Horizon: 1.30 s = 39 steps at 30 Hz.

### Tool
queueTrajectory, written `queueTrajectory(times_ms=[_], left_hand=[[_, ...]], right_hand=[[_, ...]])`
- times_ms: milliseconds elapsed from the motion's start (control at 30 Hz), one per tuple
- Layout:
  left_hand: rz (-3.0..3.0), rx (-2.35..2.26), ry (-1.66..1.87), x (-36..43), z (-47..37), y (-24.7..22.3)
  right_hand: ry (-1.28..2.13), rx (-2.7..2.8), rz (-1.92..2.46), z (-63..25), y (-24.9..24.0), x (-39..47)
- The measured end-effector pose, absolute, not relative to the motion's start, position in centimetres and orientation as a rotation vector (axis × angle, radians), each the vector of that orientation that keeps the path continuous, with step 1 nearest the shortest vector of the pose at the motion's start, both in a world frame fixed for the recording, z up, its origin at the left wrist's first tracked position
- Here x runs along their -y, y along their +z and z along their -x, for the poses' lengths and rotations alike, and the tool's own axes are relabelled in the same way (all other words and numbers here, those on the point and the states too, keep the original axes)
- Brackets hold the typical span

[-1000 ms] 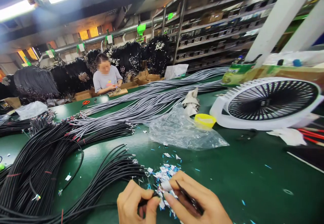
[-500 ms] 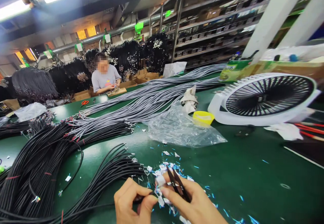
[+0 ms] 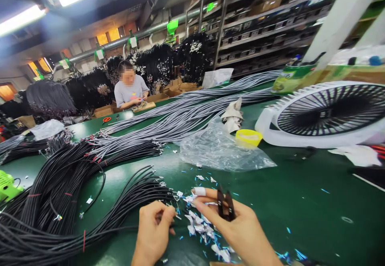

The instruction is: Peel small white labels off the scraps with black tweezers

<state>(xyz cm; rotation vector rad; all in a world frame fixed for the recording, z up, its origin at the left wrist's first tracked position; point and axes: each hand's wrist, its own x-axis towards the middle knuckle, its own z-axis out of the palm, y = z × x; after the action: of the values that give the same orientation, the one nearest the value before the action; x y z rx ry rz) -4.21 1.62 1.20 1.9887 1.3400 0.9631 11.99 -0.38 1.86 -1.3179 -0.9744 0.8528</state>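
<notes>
My left hand is closed around a single black cable, which enters it from the left; the cable's end is mostly hidden by my fingers. In my right hand, a pair of dark thread snips lies across the palm with its blades pointing up. White tape wraps the tip of my right index finger. A gap separates the two hands. Scraps of white foil or paper and short blue bits are scattered under and around them. Beside my left hand fans a bundle of black cables with stripped ends.
Grey cables run across the green table. A clear plastic bag, a yellow ring-shaped item and a white fan stand beyond my hands. Another person works at the far side. A bright green object sits far left.
My hands have moved apart; before, they met at the cable end. The snips now stand more upright in my right hand. The view has shifted left.
</notes>
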Motion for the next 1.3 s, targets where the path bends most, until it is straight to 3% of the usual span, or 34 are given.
queueTrajectory(times_ms=[267,500,767,1000,1300], left_hand=[[-2.110,-2.132,1.036,-0.5,13.4,-2.1],[-2.263,-2.184,0.904,-0.9,14.8,-2.1],[-2.295,-2.013,0.777,-1.5,11.9,-1.0],[-2.274,-1.386,0.791,-2.8,5.1,2.7],[-2.193,-1.045,1.130,-3.3,3.5,3.8]], right_hand=[[0.904,1.228,1.237,-12.5,2.2,0.8],[0.914,1.312,1.215,-12.5,2.0,0.7],[0.896,1.346,1.181,-12.2,2.4,0.8],[0.796,1.302,1.202,-12.8,1.9,0.1],[0.692,1.288,1.272,-12.4,1.9,-0.4]])
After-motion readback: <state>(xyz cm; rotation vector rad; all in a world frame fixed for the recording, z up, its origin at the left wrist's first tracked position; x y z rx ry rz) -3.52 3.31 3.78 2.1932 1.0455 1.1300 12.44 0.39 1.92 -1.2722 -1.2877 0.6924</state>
